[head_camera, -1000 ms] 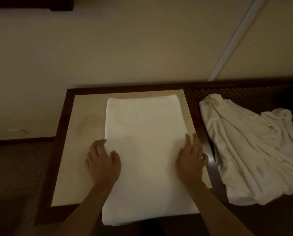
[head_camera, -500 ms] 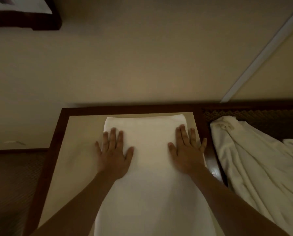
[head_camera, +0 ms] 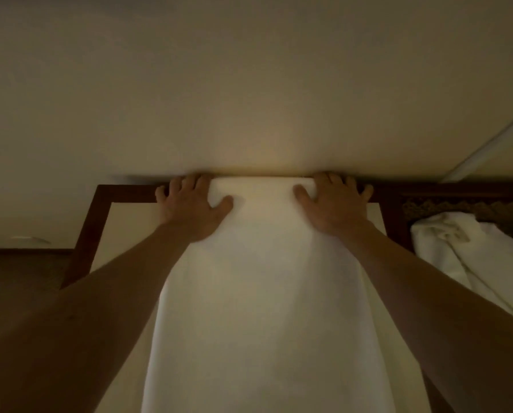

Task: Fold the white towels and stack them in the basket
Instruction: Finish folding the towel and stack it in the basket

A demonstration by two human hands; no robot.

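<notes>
A: Where is the folded towel (head_camera: 261,293)?
B: Lengthwise on the surface (head_camera: 124,228), reaching its far edge.
A: And the hands?
B: Left hand (head_camera: 191,204) and right hand (head_camera: 331,202) on its far corners. Unfolded towel (head_camera: 469,257) beyond the right edge.

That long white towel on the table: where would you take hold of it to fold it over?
Probably at the two far corners of the white towel, coming from above at its left and right edges. It lies flat and long toward the wall, so lifting both corners lets the far end fold back evenly. The left hand and right hand are already there, fingers curling over those corners.
</notes>
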